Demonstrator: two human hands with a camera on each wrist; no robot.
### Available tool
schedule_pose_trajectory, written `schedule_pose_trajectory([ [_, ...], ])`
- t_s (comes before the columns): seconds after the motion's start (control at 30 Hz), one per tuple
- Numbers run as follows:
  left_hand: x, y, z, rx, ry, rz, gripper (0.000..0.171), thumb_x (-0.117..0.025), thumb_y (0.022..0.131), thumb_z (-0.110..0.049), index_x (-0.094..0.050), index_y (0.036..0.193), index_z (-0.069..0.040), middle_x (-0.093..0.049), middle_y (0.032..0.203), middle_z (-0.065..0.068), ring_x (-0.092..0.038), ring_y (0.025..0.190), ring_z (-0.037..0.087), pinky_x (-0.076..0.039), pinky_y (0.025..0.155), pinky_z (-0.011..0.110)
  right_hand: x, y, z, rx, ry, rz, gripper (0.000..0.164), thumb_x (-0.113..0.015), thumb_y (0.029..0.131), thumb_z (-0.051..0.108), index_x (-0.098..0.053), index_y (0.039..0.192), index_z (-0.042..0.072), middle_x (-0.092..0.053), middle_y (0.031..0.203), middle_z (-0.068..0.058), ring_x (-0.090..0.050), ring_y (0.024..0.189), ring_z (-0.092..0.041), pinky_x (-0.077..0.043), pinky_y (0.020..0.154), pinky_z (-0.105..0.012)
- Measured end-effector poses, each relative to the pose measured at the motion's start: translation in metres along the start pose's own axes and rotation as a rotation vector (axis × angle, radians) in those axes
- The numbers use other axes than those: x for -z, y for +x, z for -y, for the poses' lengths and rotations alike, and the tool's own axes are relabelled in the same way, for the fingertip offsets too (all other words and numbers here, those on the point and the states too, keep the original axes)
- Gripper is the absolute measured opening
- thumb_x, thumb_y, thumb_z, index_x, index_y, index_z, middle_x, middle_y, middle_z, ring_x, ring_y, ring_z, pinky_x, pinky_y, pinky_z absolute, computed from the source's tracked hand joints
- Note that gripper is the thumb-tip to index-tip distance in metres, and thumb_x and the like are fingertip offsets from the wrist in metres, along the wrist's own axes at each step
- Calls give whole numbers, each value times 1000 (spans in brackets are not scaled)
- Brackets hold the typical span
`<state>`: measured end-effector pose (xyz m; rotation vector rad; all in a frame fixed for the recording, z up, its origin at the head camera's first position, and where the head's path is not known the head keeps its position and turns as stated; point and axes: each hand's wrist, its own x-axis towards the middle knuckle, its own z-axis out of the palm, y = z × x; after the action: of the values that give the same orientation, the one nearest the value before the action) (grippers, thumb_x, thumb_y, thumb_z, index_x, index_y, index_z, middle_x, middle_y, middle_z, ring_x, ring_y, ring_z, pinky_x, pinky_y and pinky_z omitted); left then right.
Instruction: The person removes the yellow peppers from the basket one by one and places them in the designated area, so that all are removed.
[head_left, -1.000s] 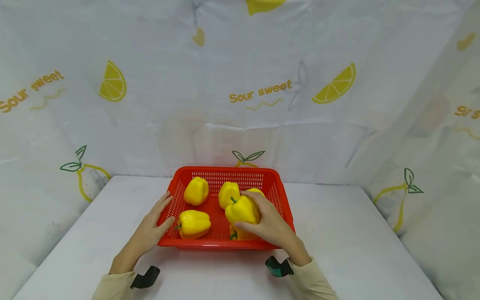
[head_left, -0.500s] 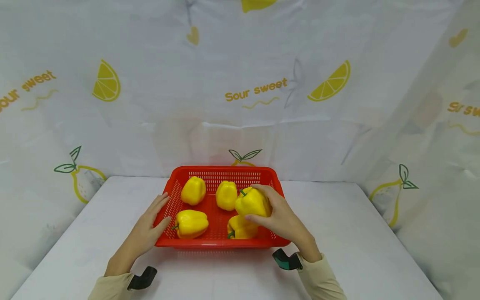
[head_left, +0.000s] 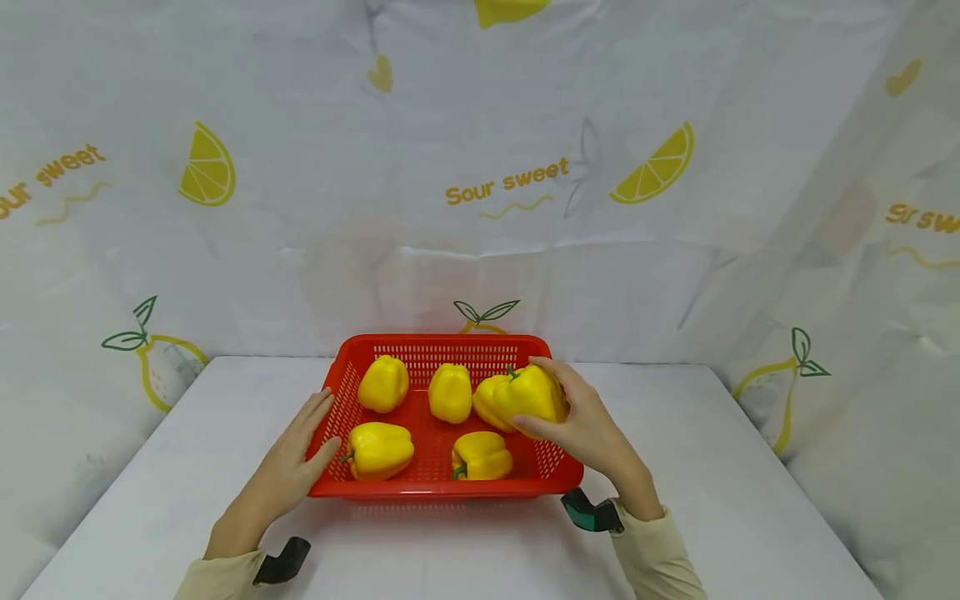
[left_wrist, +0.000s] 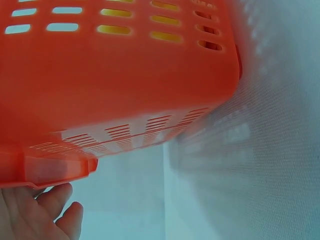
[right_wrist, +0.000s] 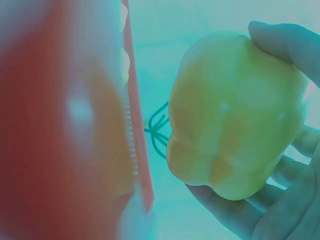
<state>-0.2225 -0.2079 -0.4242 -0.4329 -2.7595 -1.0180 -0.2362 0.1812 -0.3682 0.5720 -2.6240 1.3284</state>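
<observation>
My right hand (head_left: pixel 588 429) grips a yellow bell pepper (head_left: pixel 536 395) above the right side of the red basket (head_left: pixel 442 488), thumb at the near side and fingers round the far side. In the right wrist view the same bell pepper (right_wrist: pixel 235 115) hangs clear of the basket's rim, lobed end showing. My left hand (head_left: pixel 288 458) lies along the basket's left rim with fairly straight fingers. The left wrist view has its fingertips (left_wrist: pixel 55 200) right at the rim's edge. Behind the held pepper, another yellow pepper (head_left: pixel 487 403) in the basket is partly hidden.
Several more yellow peppers lie apart in the basket: back left (head_left: pixel 383 384), back middle (head_left: pixel 451 393), front left (head_left: pixel 379 451) and front right (head_left: pixel 482 457). The basket stands on a white-covered table (head_left: pixel 697 492). A white lemon-print cloth (head_left: pixel 337 167) hangs behind and at the sides.
My right hand has carried the held pepper rightward and up, from over the front right pepper to the right rim. The left hand stays at the left rim. The view has shifted slightly.
</observation>
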Motion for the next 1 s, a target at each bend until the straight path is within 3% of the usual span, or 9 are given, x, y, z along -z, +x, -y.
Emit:
schedule_pose_trajectory([
  [0.4,-1,0,3,-11,-8,-15,62,-55,99,-21,-31,154,-3,-28,161,22,-24,147,47,-25,113,71,12,1,-13,-45,-18,-37,76,-79,84,32,-41,147,12,-52,138,-15,-61,102,-26,-60,82,-35],
  [0.6,-1,1,2,-15,-18,-20,60,-56,99,-19,-34,152,-2,-28,161,21,-24,147,47,-25,112,71,20,1,-20,-93,-27,-75,79,-80,83,34,-40,148,14,-53,135,-15,-61,100,-29,-59,79,-32],
  [1.0,-2,1,3,-12,-36,-23,60,-55,99,-19,-34,153,-4,-28,161,20,-23,147,47,-25,112,72,27,3,-39,-122,-63,-147,74,-75,88,28,-38,149,10,-50,137,-20,-59,106,-34,-60,85,-46],
])
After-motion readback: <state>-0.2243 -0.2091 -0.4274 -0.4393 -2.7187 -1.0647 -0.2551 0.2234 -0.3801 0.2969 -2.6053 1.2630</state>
